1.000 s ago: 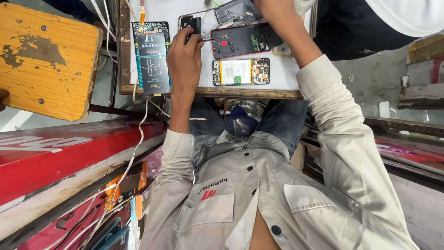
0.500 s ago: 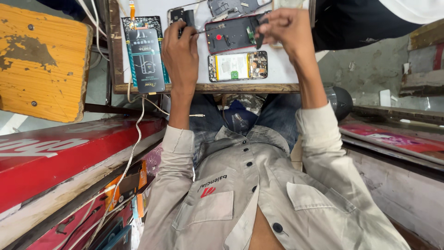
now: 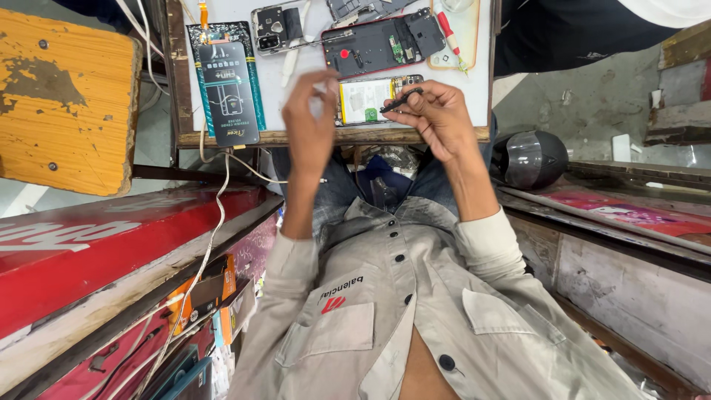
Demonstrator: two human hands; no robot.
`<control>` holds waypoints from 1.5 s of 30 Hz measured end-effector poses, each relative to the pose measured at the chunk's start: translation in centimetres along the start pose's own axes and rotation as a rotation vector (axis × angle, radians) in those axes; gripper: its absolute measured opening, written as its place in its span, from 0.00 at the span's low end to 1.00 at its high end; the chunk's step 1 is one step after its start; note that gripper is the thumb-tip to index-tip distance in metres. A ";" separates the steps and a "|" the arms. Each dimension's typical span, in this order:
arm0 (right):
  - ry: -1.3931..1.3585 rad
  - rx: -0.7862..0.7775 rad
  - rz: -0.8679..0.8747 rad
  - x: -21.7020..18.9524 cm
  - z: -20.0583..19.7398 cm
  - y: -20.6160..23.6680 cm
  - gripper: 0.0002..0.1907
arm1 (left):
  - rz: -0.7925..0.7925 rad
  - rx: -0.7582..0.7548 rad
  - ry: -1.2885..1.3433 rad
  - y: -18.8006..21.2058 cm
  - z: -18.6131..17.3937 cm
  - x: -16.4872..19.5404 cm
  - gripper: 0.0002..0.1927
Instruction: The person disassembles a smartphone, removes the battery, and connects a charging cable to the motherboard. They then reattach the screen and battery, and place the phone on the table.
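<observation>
Bright even daylight, blurred fingertips, warped edges

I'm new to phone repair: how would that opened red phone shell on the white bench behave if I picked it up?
The opened red phone shell looks thin and flat, so probably light and fairly stiff, though it might flex slightly. Its exposed small boards and parts suggest it is fragile, best lifted by the edges. Lying flat on the white bench top, it seems unlikely to roll or tip.

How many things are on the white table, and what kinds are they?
Opened phones and phone parts: 4, namely red phone frame, phone with white battery, camera piece, grey part
Black packets: 1, black packet
Red-handled screwdrivers: 1, screwdriver
Black tools held: 1, thin black tool in the right hand
Total: 7
</observation>
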State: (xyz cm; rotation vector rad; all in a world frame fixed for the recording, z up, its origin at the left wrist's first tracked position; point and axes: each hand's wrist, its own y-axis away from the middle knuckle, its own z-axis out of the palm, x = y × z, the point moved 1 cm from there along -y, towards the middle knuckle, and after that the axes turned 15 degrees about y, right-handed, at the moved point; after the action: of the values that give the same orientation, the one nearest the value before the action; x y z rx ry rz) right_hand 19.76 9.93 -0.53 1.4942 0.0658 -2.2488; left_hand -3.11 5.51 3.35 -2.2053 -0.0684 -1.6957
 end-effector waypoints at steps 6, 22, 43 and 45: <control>-0.097 0.044 -0.090 2.6 1.8 0.4 0.05 | -0.279 -0.129 0.616 5.0 2.6 0.6 0.12; 0.453 0.133 -0.093 2.0 4.9 0.8 0.04 | -0.007 -0.321 0.031 5.3 -0.1 2.6 0.42; 0.831 0.243 -0.363 -0.6 5.0 1.5 0.10 | -0.027 -0.541 -0.556 -2.5 -3.2 3.1 0.36; 0.837 0.237 -0.347 -1.0 5.2 1.7 0.10 | -0.008 -0.539 -0.566 -2.4 -3.0 3.3 0.36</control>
State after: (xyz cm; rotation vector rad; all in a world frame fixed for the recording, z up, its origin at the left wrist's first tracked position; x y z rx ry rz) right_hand 16.23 7.28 2.84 2.6290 0.3382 -1.7299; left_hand -5.59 6.20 7.69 -3.0266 0.2686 -1.1224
